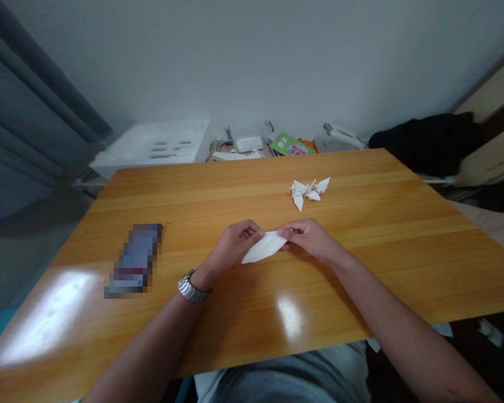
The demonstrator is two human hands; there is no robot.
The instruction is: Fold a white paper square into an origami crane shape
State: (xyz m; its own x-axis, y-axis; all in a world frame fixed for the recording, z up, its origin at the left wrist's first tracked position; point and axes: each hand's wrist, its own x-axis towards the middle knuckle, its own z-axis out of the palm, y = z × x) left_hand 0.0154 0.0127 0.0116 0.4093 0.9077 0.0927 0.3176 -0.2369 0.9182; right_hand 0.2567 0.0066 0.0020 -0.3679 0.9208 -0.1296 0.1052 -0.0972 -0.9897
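A folded piece of white paper (264, 248) is held just above the wooden table, stretched between my two hands. My left hand (237, 242) pinches its left part between thumb and fingers; a metal-band watch (193, 286) circles that wrist. On the other side, my right hand (306, 237) grips the paper's upper right corner, thumb on top and fingertips partly hidden behind. Beyond my hands lie white folded paper cranes (311, 191), close together with pointed wings; they overlap, so I cannot tell exactly how many.
The glossy wooden table (185, 196) fills the middle. A pixelated phone-like object (136, 257) lies at its left. Behind the far edge are a white foam tray (159, 140), a green booklet (292, 144) and assorted clutter. Dark cloth (424, 140) is heaped at the right.
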